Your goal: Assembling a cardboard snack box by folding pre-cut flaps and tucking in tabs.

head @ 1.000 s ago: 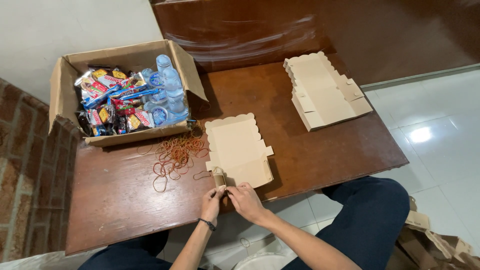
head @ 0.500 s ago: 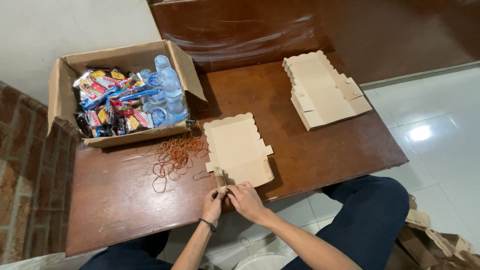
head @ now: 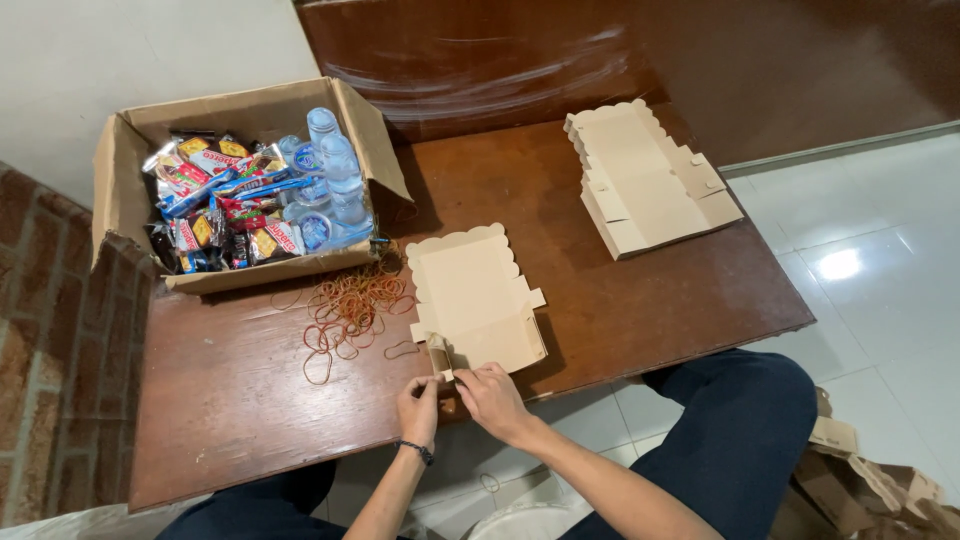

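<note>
At the near edge of the wooden table [head: 620, 300], the left hand [head: 420, 405] and the right hand [head: 492, 398] meet at the front left corner of a flat cardboard box blank [head: 475, 300]. Both hands are partly curled, fingertips pinching a small corner flap [head: 438, 355] that stands up from the blank; how tightly each finger presses cannot be told. A dark band circles the left wrist. The blank lies unfolded, its scalloped edge turned away from the person, its near edge level with the table's rim. Just to its left lies a loose scatter of rubber bands [head: 350, 305], some touching the blank's side. Behind these stands an open corrugated carton [head: 130, 200] filled with wrapped snack packets [head: 215, 210] and small water bottles [head: 335, 175]. Well apart, toward the far right of the table, rests a stack of similar box blanks [head: 650, 180], laid at a slant. Dark trouser legs show below the table edge, above a pale tiled floor [head: 880, 250]; more cardboard pieces [head: 870, 480] lie at lower right.
</note>
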